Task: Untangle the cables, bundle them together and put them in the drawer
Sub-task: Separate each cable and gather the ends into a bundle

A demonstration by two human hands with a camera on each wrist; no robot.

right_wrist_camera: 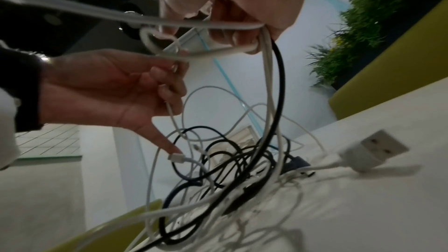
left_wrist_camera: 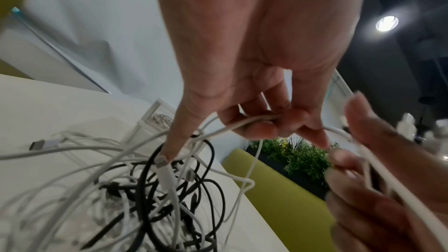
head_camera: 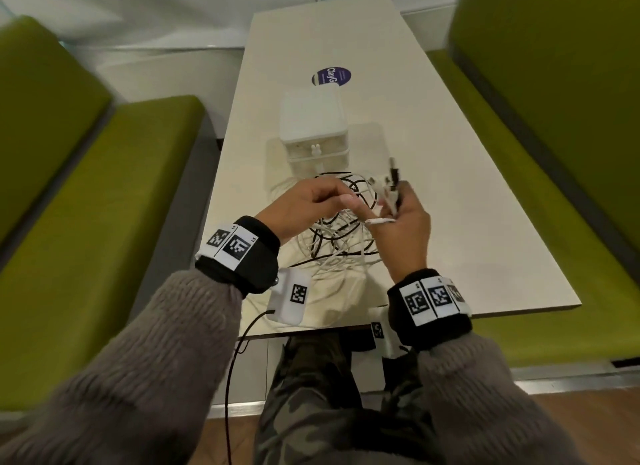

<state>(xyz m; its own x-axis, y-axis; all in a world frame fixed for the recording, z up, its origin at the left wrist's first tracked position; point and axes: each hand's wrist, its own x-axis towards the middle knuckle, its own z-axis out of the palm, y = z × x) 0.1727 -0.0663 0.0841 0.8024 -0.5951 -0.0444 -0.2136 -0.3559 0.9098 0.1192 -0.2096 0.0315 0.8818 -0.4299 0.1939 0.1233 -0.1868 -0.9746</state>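
A tangle of white and black cables (head_camera: 334, 243) lies on the white table (head_camera: 457, 222), just in front of a small white drawer unit (head_camera: 313, 132) whose drawers look shut. My right hand (head_camera: 394, 201) is raised over the pile and grips several cable ends, their plugs (head_camera: 390, 179) pointing up. From that fist (right_wrist_camera: 230, 39) white and black strands hang down into the tangle (right_wrist_camera: 230, 175). My left hand (head_camera: 346, 198) pinches a thin white cable (left_wrist_camera: 242, 124) that runs across to the right hand (left_wrist_camera: 363, 170). A white USB plug (right_wrist_camera: 373, 148) rests on the table.
Green upholstered benches (head_camera: 86, 222) flank the table on both sides. A round purple sticker (head_camera: 331, 76) sits beyond the drawer unit. The table's near edge (head_camera: 346, 326) is close under my wrists. A green plant wall (right_wrist_camera: 378, 7) stands to the right.
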